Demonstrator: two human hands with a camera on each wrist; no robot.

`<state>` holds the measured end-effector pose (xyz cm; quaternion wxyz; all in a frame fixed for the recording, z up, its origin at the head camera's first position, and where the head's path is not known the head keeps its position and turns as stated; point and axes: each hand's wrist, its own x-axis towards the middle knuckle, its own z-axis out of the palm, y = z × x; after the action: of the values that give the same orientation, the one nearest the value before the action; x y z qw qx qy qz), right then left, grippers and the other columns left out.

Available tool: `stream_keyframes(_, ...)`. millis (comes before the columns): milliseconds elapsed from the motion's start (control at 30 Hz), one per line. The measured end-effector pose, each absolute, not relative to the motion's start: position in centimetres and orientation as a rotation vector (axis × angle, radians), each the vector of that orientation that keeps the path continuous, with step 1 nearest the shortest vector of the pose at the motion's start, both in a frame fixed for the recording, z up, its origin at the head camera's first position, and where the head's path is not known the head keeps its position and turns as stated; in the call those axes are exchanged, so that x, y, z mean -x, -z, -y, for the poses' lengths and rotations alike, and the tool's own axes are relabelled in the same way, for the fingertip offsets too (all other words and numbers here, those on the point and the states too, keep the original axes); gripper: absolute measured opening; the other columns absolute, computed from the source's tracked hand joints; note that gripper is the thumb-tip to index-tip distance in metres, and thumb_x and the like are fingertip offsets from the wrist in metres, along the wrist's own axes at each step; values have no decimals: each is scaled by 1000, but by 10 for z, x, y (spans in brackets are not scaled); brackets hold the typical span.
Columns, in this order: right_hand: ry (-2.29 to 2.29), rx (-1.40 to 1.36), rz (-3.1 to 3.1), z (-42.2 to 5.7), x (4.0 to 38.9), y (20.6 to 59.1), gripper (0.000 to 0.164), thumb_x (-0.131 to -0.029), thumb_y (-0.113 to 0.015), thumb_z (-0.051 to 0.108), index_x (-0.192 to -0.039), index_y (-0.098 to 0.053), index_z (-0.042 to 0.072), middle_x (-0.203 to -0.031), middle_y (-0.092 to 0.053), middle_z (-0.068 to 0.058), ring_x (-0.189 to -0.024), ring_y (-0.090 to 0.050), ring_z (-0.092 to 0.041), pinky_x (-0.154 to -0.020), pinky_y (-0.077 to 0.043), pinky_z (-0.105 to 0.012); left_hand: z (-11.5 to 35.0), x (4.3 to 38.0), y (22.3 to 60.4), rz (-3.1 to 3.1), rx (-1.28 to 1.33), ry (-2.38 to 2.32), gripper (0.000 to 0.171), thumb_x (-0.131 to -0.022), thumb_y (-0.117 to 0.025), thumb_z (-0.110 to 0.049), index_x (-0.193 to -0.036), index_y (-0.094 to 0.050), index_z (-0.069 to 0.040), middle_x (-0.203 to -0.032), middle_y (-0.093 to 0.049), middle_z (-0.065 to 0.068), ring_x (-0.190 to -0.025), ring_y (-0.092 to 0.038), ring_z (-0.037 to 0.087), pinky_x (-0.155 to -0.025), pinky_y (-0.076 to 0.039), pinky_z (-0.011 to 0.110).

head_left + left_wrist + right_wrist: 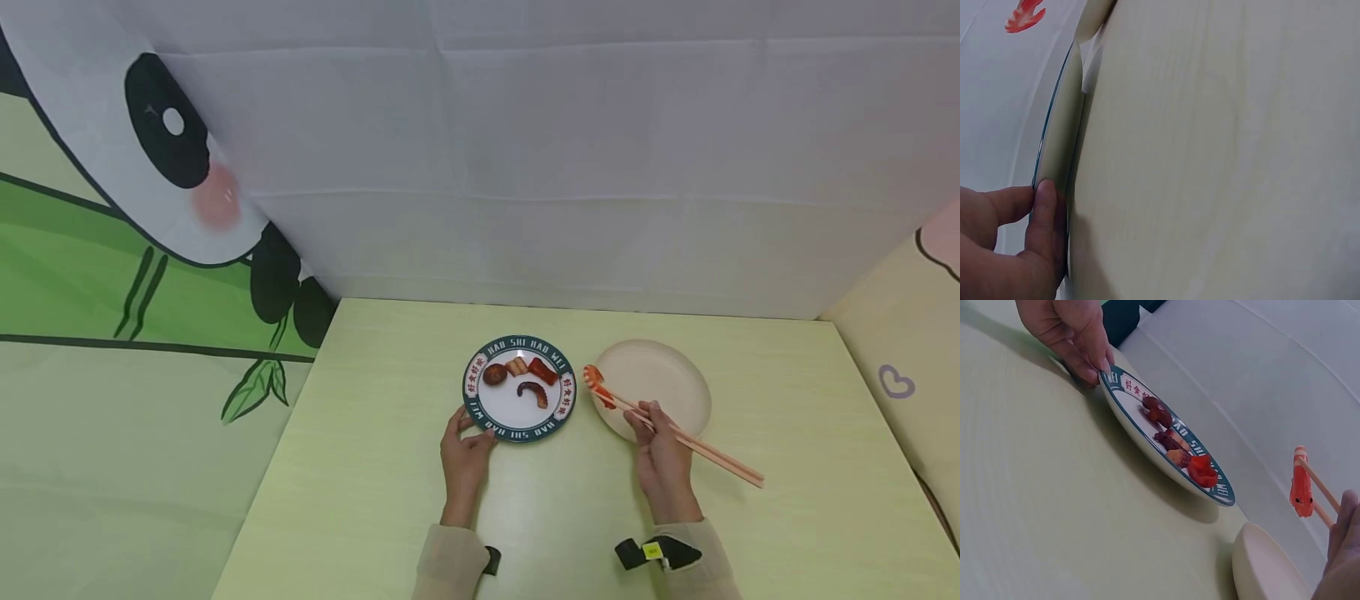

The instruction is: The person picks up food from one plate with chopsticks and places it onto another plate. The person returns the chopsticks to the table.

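Observation:
My left hand pinches the near-left rim of a white plate with a green lettered border. On that plate lie a brown mushroom-like piece, a small tan piece, a red piece and a dark curled tentacle-like piece. My right hand holds a pair of wooden chopsticks. Between their tips is a red-and-white shrimp, held up in the air. From the head view it appears over the left edge of a plain cream plate.
The pale wood-look table carries both plates side by side. A white cloth-like backdrop rises behind its far edge. Printed cartoon panels stand at the left and right.

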<state>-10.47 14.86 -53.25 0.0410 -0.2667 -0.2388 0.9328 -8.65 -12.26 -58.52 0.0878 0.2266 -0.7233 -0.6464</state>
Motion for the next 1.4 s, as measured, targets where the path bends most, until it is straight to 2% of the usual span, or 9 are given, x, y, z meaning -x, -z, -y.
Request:
stream_keyframes(300,-2852,810,693,-162,106,536,31,-108,-54,5,-88,-74,-7,-82,-74,-15,-70,-78,-24,-73,-69,-20,122,86,583,2162,-675,1924,65,-90,-73,8,-151,-51,2,-124,-61,20,-83,-75,21,-65,-61,15)
stream_keyframes(600,-2811,868,662,-172,107,541,28,-107,-56,5,-90,-74,-8,-85,-73,-16,-71,-78,-24,-76,-70,-24,123,87,587,2158,-666,1911,66,-88,-73,8,-150,-51,3,-123,-62,22,-82,-75,23,-63,-59,13)
stream_keyframes(1033,-2766,931,616,-186,110,550,24,-106,-59,6,-94,-74,-9,-87,-73,-16,-72,-77,-24,-78,-70,-24,121,89,590,2157,-683,1918,65,-89,-72,8,-151,-51,2,-122,-61,21,-80,-74,18,-65,-62,16)
stream_keyframes(1400,-2700,965,646,-194,114,551,23,-106,-59,6,-96,-73,-8,-86,-74,-16,-71,-78,-24,-72,-69,-21,122,90,592,2145,-674,1925,66,-88,-73,9,-150,-52,3,-121,-62,22,-80,-74,20,-63,-60,13)
